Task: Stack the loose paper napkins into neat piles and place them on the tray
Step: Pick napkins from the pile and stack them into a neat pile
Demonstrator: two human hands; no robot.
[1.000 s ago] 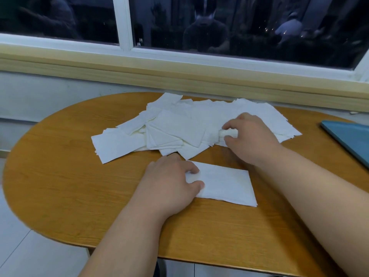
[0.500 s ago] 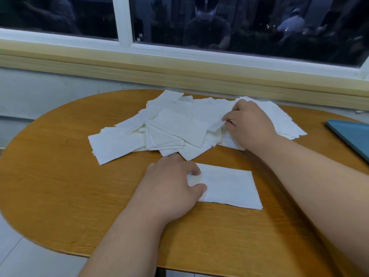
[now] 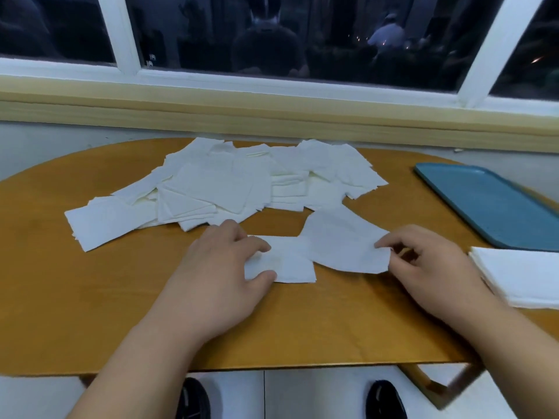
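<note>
The right hand [image 3: 434, 267] is off the heap [image 3: 211, 182] now, pinching one napkin [image 3: 338, 240] nearer than the heap, overlapping the flat sheet [image 3: 292, 263] there.

Wooden table [image 3: 90, 313]; loose napkins [image 3: 211, 189]; blue tray [image 3: 484, 204]; neat pile [image 3: 520, 276]
</note>
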